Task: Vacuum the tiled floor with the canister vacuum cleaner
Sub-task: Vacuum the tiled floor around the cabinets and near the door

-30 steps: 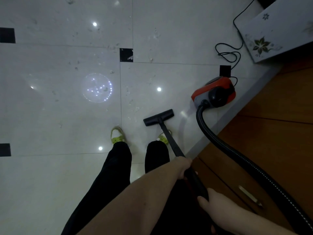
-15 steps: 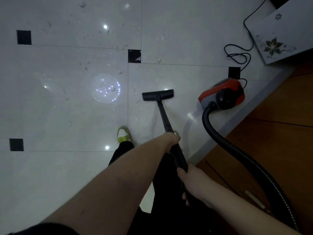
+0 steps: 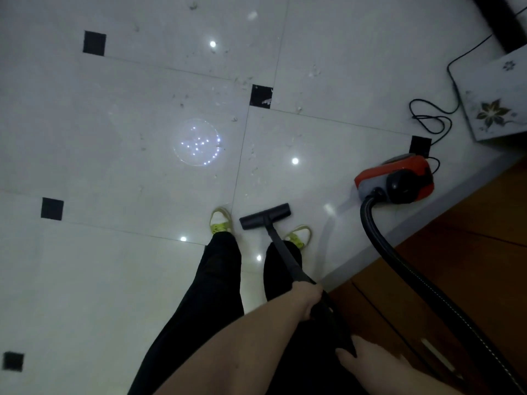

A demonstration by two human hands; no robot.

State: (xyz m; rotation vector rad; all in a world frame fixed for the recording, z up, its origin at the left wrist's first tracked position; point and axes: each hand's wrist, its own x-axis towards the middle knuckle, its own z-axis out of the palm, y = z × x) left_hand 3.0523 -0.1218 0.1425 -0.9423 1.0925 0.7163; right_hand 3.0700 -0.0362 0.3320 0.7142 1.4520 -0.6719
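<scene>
Gripping the wand (image 3: 281,250) with both hands, left hand (image 3: 306,302) fingers wrapped round, right hand (image 3: 360,359) curled lower. Nozzle (image 3: 265,216) sits between the shoes, canister (image 3: 396,178) near the floor's right edge. Crumbs (image 3: 242,81) further out, so plenty left.

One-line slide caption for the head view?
Both hands, left hand and right hand, grip the wand; floor head between the shoes, red canister nearby.

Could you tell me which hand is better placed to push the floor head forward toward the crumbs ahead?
The left hand: it grips the wand further down, nearer the floor head. The right hand holds the upper end.
</scene>
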